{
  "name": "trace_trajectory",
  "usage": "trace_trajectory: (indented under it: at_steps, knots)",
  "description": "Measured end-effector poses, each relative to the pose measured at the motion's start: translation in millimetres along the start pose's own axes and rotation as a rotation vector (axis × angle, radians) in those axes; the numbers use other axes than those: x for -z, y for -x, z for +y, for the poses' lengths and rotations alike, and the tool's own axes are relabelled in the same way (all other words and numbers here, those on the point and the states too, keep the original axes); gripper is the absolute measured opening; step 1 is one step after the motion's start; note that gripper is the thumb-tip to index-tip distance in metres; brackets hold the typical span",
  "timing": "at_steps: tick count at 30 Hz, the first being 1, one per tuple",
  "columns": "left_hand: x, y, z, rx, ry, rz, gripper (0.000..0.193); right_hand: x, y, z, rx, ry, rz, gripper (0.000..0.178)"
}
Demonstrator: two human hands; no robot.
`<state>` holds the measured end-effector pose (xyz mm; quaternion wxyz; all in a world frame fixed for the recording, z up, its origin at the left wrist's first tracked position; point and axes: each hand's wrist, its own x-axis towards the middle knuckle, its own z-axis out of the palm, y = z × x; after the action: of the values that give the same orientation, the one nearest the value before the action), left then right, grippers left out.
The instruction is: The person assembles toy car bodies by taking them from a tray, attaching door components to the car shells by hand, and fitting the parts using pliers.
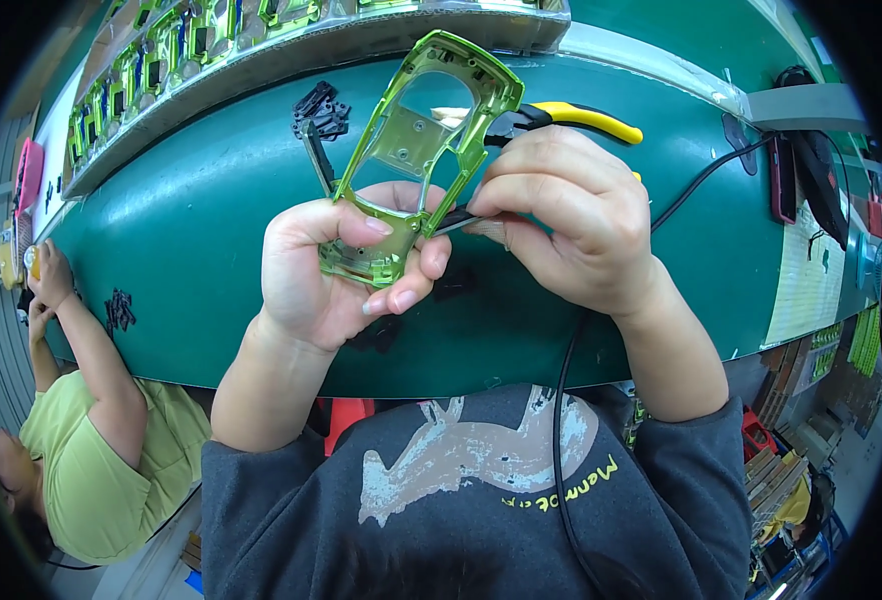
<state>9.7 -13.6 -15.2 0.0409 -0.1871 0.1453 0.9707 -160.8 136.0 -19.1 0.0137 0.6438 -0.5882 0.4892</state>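
My left hand (311, 260) is closed round the lower end of a bright green plastic toy car body shell (401, 150), which is tilted up above the table. The shell has large window openings, and a dark flap-like piece (318, 160) sticks out on its left side. Between the thumb and fingers of my right hand (571, 220) is a small dark part (458, 219) with a thin, shiny edge. It meets the shell's lower right side; my fingers hide most of it.
Pliers with yellow-and-black handles (601, 122) lie behind my right hand. Small black parts form piles at the back (323, 110) and left (119, 311). A long tray (291, 50) holds green shells. A black cable (696, 185) crosses the right. A co-worker (111, 450) sits at left.
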Motion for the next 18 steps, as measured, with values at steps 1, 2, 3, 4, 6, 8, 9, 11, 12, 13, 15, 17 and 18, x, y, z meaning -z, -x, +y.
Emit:
trace_trajectory:
  at_steps: [1,2,3,4,6,8,9,11,12,13,15,17,18]
  knots:
    - [1,-1,-1,0.006,-0.003,-0.004,0.048,-1,1,0,-0.002,0.001,0.001,0.024]
    - [2,-1,-1,0.013,-0.007,-0.007,0.048,-1,2,0,0.023,0.024,0.009,0.023]
    - [2,-2,-1,0.016,-0.007,-0.007,0.048,-2,4,0,0.047,0.046,0.018,0.023]
    - [2,-1,0,0.015,-0.041,0.010,0.049,-1,5,-2,0.050,0.051,0.019,0.023]
    - [-1,0,-1,0.015,-0.079,0.021,0.050,1,7,-6,0.022,0.063,-0.006,0.026]
    - [-3,3,-4,-0.202,-0.447,0.006,0.050,9,-4,-7,-0.005,0.082,-0.009,0.031]
    - [-5,2,-8,-0.208,-0.451,0.008,0.050,15,-7,-6,-0.038,0.104,-0.014,0.037]
    - [-10,-3,-19,-0.795,-0.983,0.009,0.060,35,-3,-3,-0.316,-0.150,0.023,0.045]
    - [-3,-1,-15,-0.871,-1.213,-0.016,0.066,39,-2,-3,-0.456,-0.342,0.037,0.044]
    - [0,-4,-19,-0.985,-1.420,-0.002,0.076,40,-1,-3,-0.592,-0.541,0.051,0.043]
    - [0,-7,-14,-1.073,-1.716,-0.160,0.084,38,-1,-4,-0.580,-0.579,-0.105,0.037]
    - [-5,-8,-17,-1.072,-1.721,-0.172,0.085,35,0,-4,-0.484,-0.513,-0.183,0.028]
    - [-7,-8,-16,-1.044,-1.757,-0.199,0.077,34,-1,0,-0.395,-0.452,-0.221,0.026]
